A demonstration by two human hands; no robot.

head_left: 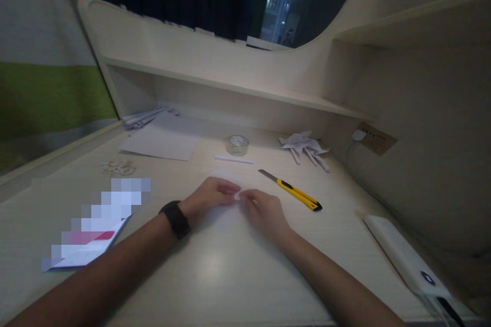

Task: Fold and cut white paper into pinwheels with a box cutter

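Observation:
Near the middle of the desk, my left hand (213, 193) and my right hand (264, 212) meet fingertip to fingertip, both closed in a pinch. A small white bit of paper (237, 196) shows between the fingertips. Under the hands lies a faint white paper sheet (222, 222), mostly covered; its edges blur into the pale desktop. Right of my right hand rests a yellow utility knife (299, 194), its blade out and pointing to the far left. Beyond the hands are a thin white paper stick (233, 159) and a roll of clear tape (237, 145).
Paper pinwheels on sticks (303, 145) lie at the back right. At the back left are a larger white sheet (164, 135) and rolled papers (148, 117). Small pale pieces (118, 167), a lit, pixelated screen (92, 230) and a white lamp-like device (402, 255) flank my arms.

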